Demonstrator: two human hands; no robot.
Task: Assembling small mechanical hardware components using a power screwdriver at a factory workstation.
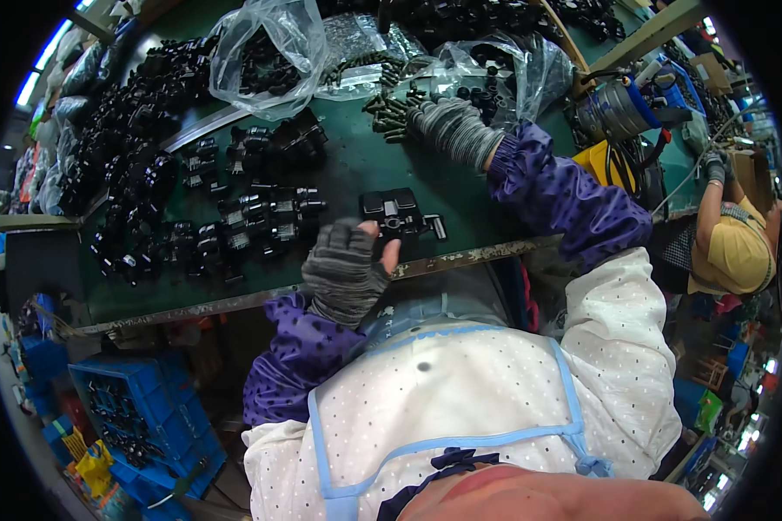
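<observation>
My left hand (346, 267), in a grey fingerless glove, grips the near left corner of a black metal part (401, 214) that lies on the green worktable (356, 165). My right hand (450, 128), in a grey knit glove, reaches across the table. Its fingers curl down into a pile of dark bolts (389, 111) beside a clear plastic bag (504, 69). The glove hides whether they hold a bolt. Both forearms wear purple sleeve covers.
Several finished black parts (261, 217) stand in rows left of my left hand, with a bigger heap (139, 113) behind them. Another clear bag (265, 52) lies at the back. A blue crate (139, 408) sits on the floor at left. Another person (734, 247) works at right.
</observation>
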